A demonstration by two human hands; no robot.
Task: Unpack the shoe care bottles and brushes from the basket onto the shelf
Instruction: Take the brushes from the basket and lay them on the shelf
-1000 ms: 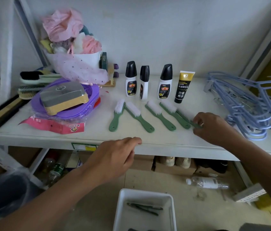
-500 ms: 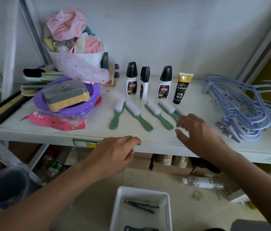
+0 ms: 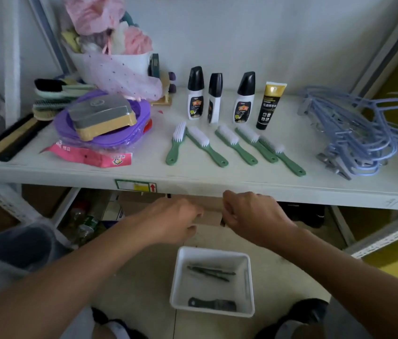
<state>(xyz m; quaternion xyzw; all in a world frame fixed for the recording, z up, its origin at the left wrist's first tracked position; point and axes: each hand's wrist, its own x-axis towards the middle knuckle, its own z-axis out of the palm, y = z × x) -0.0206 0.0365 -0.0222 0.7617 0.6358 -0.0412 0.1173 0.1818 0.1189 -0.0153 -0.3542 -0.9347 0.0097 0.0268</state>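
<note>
Three white bottles (image 3: 195,94) with black caps and a black-and-gold tube (image 3: 267,106) stand in a row on the white shelf (image 3: 217,184). In front of them lie several green-handled brushes (image 3: 236,145) side by side; the rightmost brush (image 3: 282,156) overlaps its neighbour. A white basket (image 3: 214,252) sits on the floor below, holding dark green brushes (image 3: 211,272) and another dark piece (image 3: 211,304). My left hand (image 3: 176,218) and my right hand (image 3: 249,214) hang close together just under the shelf's front edge, above the basket. Their fingers are loosely curled and hold nothing.
Blue hangers (image 3: 359,135) pile at the shelf's right end. On the left are a purple lid stack with a grey-tan box (image 3: 100,116), a pink packet (image 3: 90,155), a white tub of pink cloths (image 3: 115,57) and larger brushes (image 3: 51,94). Cardboard boxes and bottles sit under the shelf.
My right hand let go of the rightmost brush on the shelf and drew back down below the shelf edge. My left hand dropped from the edge to beside it.
</note>
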